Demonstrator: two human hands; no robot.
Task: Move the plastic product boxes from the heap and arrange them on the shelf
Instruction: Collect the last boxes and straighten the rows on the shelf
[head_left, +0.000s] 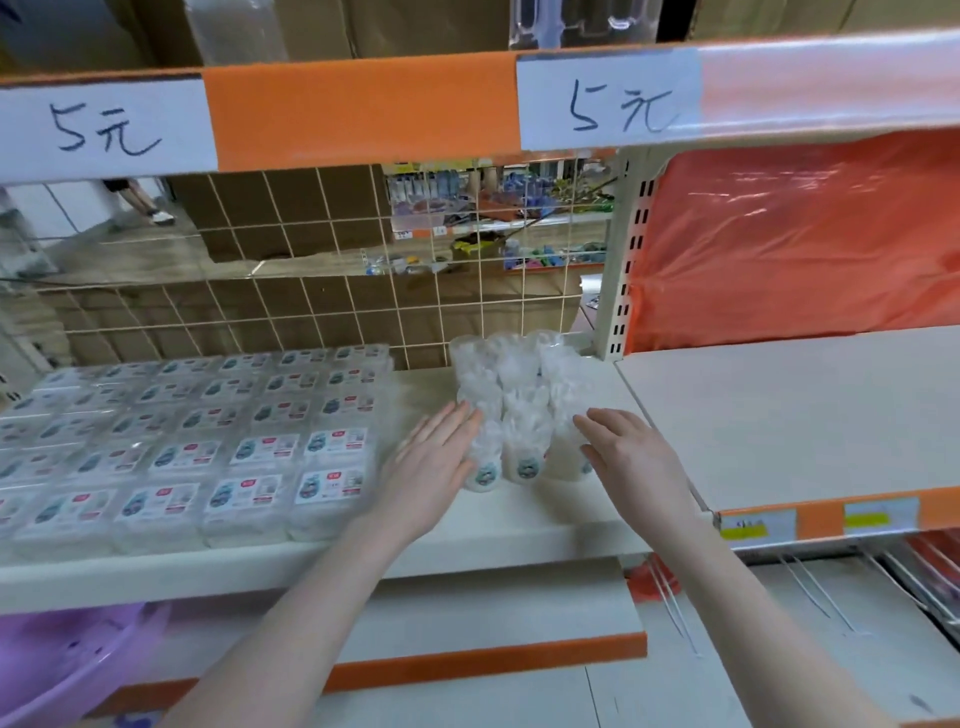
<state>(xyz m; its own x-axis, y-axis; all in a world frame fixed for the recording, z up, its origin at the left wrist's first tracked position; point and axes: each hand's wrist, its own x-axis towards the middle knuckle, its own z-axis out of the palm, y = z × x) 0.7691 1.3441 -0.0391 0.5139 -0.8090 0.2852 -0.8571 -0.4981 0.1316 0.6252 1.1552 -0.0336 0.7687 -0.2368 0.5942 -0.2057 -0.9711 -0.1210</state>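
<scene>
Shop shelving fills my view, a pale flat shelf with an orange-edged price rail above it and a wire grid behind. Left of the clear packs, flat plastic product boxes already lie in neat rows, glossy and square-cornered, each with a printed label; that part looks done. The clear packs themselves are crinkly, rounded and translucent, lying in three rows, labelled ends toward me. My left hand presses flat against their left side, fingers straight, gripping nothing. My right hand rests on their right side, fingers loosely spread, also not clenched. I judge I am squaring this cluster up. Right of the packs the neighbouring shelf board is smooth and bare, so room remains. The heap is out of sight, so I cannot tell how much is left.
</scene>
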